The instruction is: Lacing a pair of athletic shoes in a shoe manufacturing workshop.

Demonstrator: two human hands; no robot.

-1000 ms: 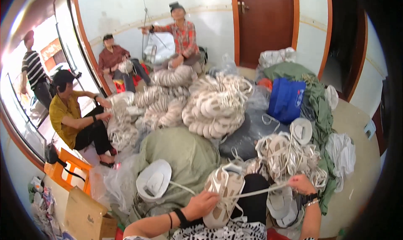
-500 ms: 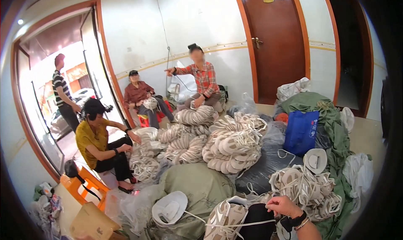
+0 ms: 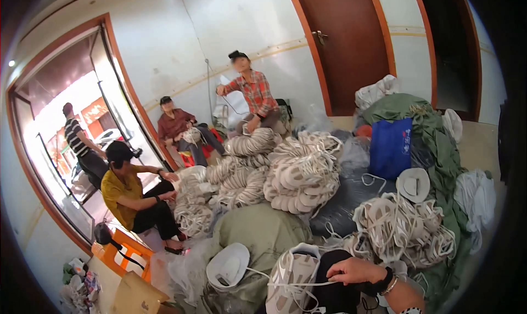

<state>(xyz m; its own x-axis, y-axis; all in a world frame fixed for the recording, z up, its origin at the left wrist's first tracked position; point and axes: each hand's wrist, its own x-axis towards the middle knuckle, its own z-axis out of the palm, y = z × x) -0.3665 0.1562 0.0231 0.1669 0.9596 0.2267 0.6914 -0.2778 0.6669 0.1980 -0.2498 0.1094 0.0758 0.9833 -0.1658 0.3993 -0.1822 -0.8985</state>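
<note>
My right hand (image 3: 355,272) comes in from the lower right, with a dark band and a bracelet on the wrist. Its fingers are pinched on the end of a white lace (image 3: 313,284). That lace stretches left across a beige and white shoe upper (image 3: 292,284), which stands at the lower middle over my dark-clothed leg (image 3: 329,259). Left of it, a stack of pale shoe uppers (image 3: 228,265) rests on a green sack, and a lace runs from it toward the shoe. My left hand does not show.
Bundled shoe uppers (image 3: 307,174) form a large heap ahead. More uppers (image 3: 406,226) lie at right, near a blue bag (image 3: 391,149) and green sheeting (image 3: 439,188). A person in yellow (image 3: 123,190) sits at left by an orange stool (image 3: 129,256); several others are farther back.
My right hand has moved left toward the shoe upper with the lace end. The view has tilted. The person in plaid has drawn in an outstretched arm.
</note>
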